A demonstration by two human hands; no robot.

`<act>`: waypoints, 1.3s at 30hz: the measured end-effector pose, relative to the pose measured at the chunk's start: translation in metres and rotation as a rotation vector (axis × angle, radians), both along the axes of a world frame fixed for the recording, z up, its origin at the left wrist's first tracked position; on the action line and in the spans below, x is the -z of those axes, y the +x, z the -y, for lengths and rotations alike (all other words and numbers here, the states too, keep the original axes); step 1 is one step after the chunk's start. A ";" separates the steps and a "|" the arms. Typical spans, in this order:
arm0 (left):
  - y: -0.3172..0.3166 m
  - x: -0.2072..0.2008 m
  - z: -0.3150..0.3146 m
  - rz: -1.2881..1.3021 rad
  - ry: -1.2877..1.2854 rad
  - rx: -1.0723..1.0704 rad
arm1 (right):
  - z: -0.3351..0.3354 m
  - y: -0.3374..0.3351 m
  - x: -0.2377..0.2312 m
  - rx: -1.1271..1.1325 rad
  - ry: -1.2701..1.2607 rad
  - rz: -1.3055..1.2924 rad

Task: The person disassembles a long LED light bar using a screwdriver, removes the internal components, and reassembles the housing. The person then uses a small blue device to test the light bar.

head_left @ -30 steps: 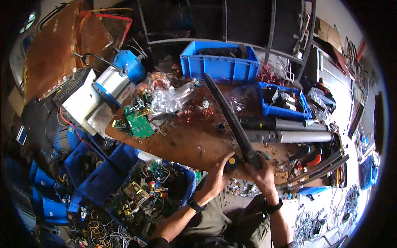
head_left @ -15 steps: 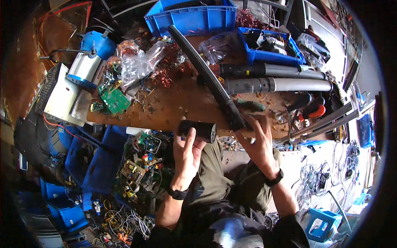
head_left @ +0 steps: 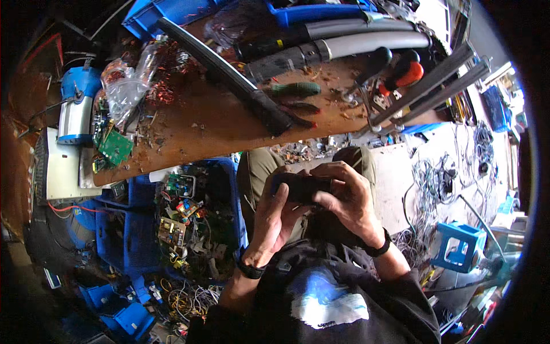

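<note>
Over my lap, both hands hold a short black cylinder (head_left: 302, 188). My left hand (head_left: 274, 215) grips its left end, thumb laid along the side. My right hand (head_left: 350, 198) is closed round the other end, fingers over the top and thumb underneath. Ahead of my hands, a long black tube (head_left: 220, 71) lies slantwise on the brown bench (head_left: 189, 129), its near end by the edge. Beside that end are a green-handled tool (head_left: 295, 89) and another with dark and red handles (head_left: 303, 108).
Two thick tubes, one partly grey (head_left: 375, 46), lie at the back. Red-and-black-handled tools (head_left: 404, 71) and metal bars (head_left: 429, 86) are on the right. A silver-and-blue motor unit (head_left: 77, 106) and green circuit board (head_left: 116, 147) sit left. Below stands a blue crate (head_left: 236, 200) of electronic scrap.
My right hand has left the long black tube, which now rests on the bench, and has joined my left on the short cylinder. The cylinder is closer to my body. The view has shifted.
</note>
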State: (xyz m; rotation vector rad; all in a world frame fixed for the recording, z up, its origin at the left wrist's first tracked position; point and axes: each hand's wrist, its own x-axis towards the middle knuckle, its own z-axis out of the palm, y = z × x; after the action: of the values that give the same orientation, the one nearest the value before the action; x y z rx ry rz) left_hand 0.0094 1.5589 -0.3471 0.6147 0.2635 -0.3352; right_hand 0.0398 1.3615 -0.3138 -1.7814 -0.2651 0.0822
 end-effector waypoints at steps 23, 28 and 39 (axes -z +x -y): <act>-0.005 0.025 0.022 0.069 -0.172 0.087 | 0.098 -0.055 0.096 0.348 0.927 -0.671; -0.009 0.025 0.031 0.163 0.069 0.097 | 0.080 -0.062 0.097 0.160 0.985 -0.796; -0.010 0.020 0.047 0.481 0.602 0.247 | 0.070 -0.068 0.078 -0.061 0.949 -0.805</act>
State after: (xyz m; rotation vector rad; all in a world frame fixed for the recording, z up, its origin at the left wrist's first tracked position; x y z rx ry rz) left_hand -0.0009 1.5118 -0.3674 1.3026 -0.1897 -0.3339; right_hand -0.0279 1.2919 -0.3917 -0.6990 0.2125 0.5973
